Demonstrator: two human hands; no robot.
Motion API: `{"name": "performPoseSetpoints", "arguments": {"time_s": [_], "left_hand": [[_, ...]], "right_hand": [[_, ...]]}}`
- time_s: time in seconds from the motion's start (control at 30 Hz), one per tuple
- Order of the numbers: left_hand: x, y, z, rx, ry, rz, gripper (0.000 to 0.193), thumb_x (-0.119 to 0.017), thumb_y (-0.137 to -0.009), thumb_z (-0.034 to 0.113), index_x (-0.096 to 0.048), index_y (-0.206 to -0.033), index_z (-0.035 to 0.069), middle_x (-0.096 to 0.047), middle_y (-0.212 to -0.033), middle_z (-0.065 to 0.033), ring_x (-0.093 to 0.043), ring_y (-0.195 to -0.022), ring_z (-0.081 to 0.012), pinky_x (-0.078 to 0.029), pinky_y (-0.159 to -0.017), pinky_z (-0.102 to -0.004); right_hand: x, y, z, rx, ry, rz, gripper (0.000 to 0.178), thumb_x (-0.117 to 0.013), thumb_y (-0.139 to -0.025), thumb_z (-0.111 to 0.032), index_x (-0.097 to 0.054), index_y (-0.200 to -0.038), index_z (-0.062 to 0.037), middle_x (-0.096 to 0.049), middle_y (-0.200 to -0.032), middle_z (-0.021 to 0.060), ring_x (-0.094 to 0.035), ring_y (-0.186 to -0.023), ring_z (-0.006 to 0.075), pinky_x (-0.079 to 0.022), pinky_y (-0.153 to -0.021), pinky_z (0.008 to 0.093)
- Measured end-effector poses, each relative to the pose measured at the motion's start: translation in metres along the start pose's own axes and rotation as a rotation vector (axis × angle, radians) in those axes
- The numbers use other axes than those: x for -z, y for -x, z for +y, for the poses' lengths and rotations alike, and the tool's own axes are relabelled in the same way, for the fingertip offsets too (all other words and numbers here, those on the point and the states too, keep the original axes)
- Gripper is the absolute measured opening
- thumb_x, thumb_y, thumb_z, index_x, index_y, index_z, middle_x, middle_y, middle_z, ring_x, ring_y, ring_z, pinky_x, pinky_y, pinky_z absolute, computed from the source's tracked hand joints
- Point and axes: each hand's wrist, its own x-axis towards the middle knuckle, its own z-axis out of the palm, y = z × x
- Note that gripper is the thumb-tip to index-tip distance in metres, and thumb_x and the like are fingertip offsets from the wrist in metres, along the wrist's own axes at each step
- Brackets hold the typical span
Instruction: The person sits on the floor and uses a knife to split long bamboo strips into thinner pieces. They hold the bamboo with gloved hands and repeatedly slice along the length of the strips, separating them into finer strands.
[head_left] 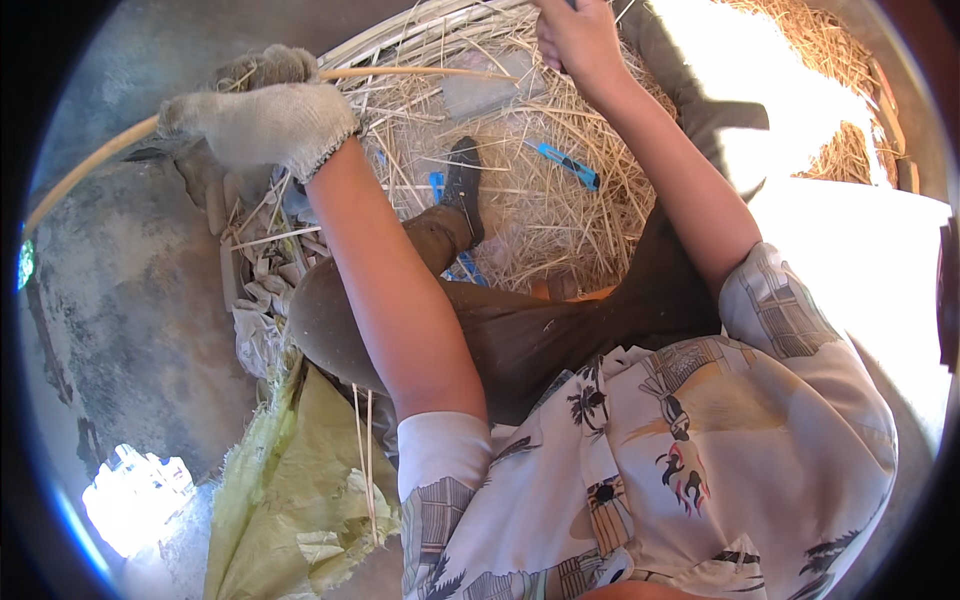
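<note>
My left hand (pixel 262 118), in a knitted off-white glove with a dirty palm, is closed around a long, thin tan cane (pixel 95 165). The cane bows down past the glove to the left edge, and its other end (pixel 420 71) points right over the straw. My bare right hand (pixel 583 45) is at the top edge, fingers curled. A bit of something dark shows at its fingers, but the frame cuts it off. Below that hand, a blue utility knife (pixel 570 166) lies on the straw.
Loose straw and shavings (pixel 540 215) cover the floor around my dark shoe (pixel 463 188). A grey flat block (pixel 488 98) lies among them. Long pale strips (pixel 400 38) are along the top. A yellow-green woven sack (pixel 290 490) is at lower left, beside a grey wall (pixel 130 330).
</note>
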Motion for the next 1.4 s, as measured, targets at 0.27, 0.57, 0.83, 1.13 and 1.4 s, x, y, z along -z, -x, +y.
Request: {"name": "performPoseSetpoints", "arguments": {"time_s": [0.27, 0.57, 0.83, 1.13, 1.4], "left_hand": [[-0.030, 0.035, -0.004, 0.040, -0.004, -0.023, 0.074, -0.033, -0.098, 0.075, -0.044, -0.096, 0.001, -0.042, -0.066, -0.0045, -0.041, -0.051, -0.0144, -0.044, -0.047, -0.0270], [-0.035, 0.051, -0.010, -0.100, -0.160, -0.201, 0.084, -0.032, -0.096, 0.078, -0.042, -0.115, -0.004, -0.043, -0.084, -0.0078, -0.048, -0.066, -0.0184, -0.047, -0.052, -0.0316], [-0.035, 0.043, -0.007, -0.124, -0.273, -0.242, 0.094, -0.025, -0.095, 0.076, -0.020, -0.143, -0.005, -0.047, -0.115, -0.0274, -0.066, -0.090, -0.0284, -0.064, -0.068, -0.0417], [-0.058, 0.038, 0.004, -0.067, -0.174, -0.271, 0.065, -0.027, -0.104, 0.063, -0.045, -0.086, 0.003, -0.042, -0.066, -0.0058, -0.043, -0.046, -0.0108, -0.041, -0.039, -0.0255], [-0.071, 0.033, 0.008, -0.050, -0.151, -0.084, 0.065, -0.034, -0.104, 0.061, -0.045, -0.083, 0.001, -0.040, -0.067, -0.0059, -0.043, -0.049, -0.0114, -0.041, -0.040, -0.0233]], "right_hand": [[0.015, 0.084, 0.099, -0.624, 0.393, -0.225, 0.038, -0.060, -0.093, -0.033, -0.060, -0.075, -0.0003, -0.058, -0.062, 0.0072, -0.057, -0.055, 0.0173, -0.048, -0.052, 0.0372], [0.046, 0.030, 0.025, -0.188, -0.026, 0.057, 0.026, -0.060, -0.098, -0.024, -0.050, -0.080, -0.0083, -0.046, -0.059, -0.0040, -0.039, -0.044, 0.0047, -0.033, -0.040, 0.0241], [0.019, 0.010, 0.013, 0.106, -0.296, 0.320, 0.030, -0.058, -0.098, -0.028, -0.057, -0.078, -0.0055, -0.048, -0.056, 0.0009, -0.046, -0.045, 0.0114, -0.036, -0.042, 0.0285], [-0.016, 0.020, 0.079, -0.342, 0.248, -0.143, 0.052, -0.065, -0.090, -0.046, -0.066, -0.069, 0.0022, -0.062, -0.059, 0.0112, -0.064, -0.055, 0.0226, -0.052, -0.053, 0.0371], [-0.037, 0.062, 0.099, -0.381, -0.182, 0.058, 0.032, -0.061, -0.095, -0.027, -0.054, -0.073, -0.0055, -0.049, -0.053, 0.0022, -0.048, -0.041, 0.0138, -0.037, -0.038, 0.0312]]}}
